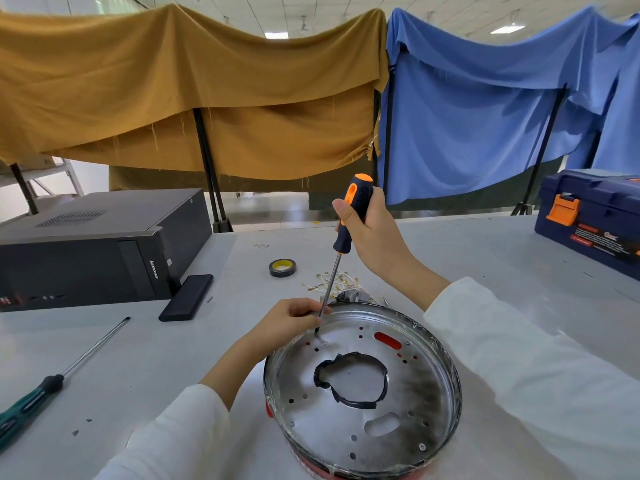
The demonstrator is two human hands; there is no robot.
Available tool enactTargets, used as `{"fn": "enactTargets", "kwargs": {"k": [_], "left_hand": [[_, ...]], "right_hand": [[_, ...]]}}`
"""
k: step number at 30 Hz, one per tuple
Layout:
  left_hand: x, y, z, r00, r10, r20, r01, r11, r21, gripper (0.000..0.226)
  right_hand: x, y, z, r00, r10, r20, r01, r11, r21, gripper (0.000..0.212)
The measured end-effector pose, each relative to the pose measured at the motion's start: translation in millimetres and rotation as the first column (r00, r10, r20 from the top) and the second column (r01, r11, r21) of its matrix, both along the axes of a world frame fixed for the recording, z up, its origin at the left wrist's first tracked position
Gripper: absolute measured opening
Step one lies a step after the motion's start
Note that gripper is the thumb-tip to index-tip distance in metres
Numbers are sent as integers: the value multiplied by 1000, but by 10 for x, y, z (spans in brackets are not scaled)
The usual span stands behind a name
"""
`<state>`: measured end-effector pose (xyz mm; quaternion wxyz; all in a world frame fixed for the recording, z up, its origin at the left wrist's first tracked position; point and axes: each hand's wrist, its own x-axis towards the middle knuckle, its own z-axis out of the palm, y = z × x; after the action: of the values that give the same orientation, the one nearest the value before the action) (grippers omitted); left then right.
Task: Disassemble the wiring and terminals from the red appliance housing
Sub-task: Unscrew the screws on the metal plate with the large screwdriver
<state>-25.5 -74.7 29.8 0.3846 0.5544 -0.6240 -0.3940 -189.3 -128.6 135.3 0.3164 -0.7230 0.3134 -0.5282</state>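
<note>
The red appliance housing sits on the table near me, its round silver metal plate facing up, with a black-rimmed hole in the middle. My right hand grips the orange-and-black handle of a screwdriver, held nearly upright. Its tip touches the plate's far left part, beside a small screw. My left hand rests on the plate's rim, and its fingertips pinch the screwdriver shaft just above the tip. No wires are visible inside the housing.
A green-handled screwdriver lies at the left. A black computer case and a black flat box stand behind it. A tape roll, loose terminals and a blue toolbox sit farther back.
</note>
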Motion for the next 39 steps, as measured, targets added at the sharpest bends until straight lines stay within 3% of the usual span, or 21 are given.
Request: {"fn": "enactTargets", "kwargs": {"k": [3, 10, 28, 39], "left_hand": [[-3, -19, -24, 999, 6, 38, -5, 999, -32, 16], [6, -64, -47, 985, 42, 166, -25, 995, -101, 17], [-10, -62, -45, 994, 9, 106, 0, 997, -79, 18], [-12, -32, -26, 984, 3, 176, 9, 998, -69, 26]], "right_hand": [[21, 1, 3, 1000, -4, -14, 4, 1000, 3, 27], [44, 7, 25, 999, -16, -37, 15, 1000, -22, 26], [44, 5, 37, 999, -13, -45, 9, 997, -74, 25], [185, 8, 28, 993, -93, -74, 80, 984, -160, 36]]}}
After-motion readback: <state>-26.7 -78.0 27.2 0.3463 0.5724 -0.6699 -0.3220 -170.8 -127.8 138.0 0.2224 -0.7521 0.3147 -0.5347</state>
